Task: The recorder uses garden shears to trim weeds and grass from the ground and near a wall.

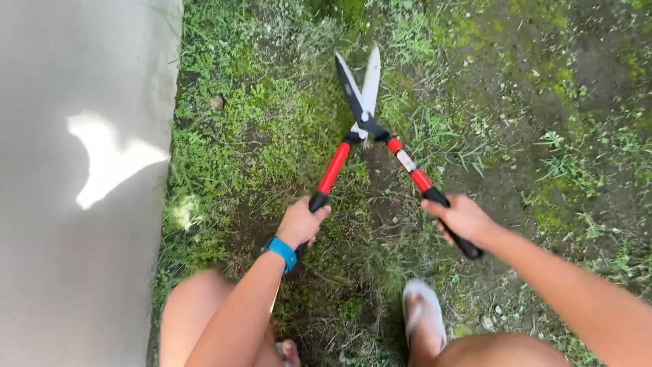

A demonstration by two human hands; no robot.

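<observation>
While both hands grip the handles, the hedge shears [367, 122] point away from the person, low over the ground, blades slightly parted in a narrow V. The left hand [302, 223] is wrapped tight around the black grip of the left handle, a blue wristband [282, 252] just behind it. The right hand [463, 219] is closed around the black grip of the right handle, whose end sticks out past the palm.

As for progress, the patch [380, 204] between the hands and beneath the handles looks sparse, mostly brown soil with thin, dry stalks, which I judge to be trimmed or worn ground. The grass [272, 129] to the left of the blades, along the edge of the pale paved slab [81, 177], stands thicker and greener, and tufts to the right of the blades [441, 136] look uncut too. So a good share of the growth appears left.

The shears have long silver-and-black blades meeting at a black pivot, then red shafts ending in black grips. A sandalled foot [424, 312] stands just below the right hand.
</observation>
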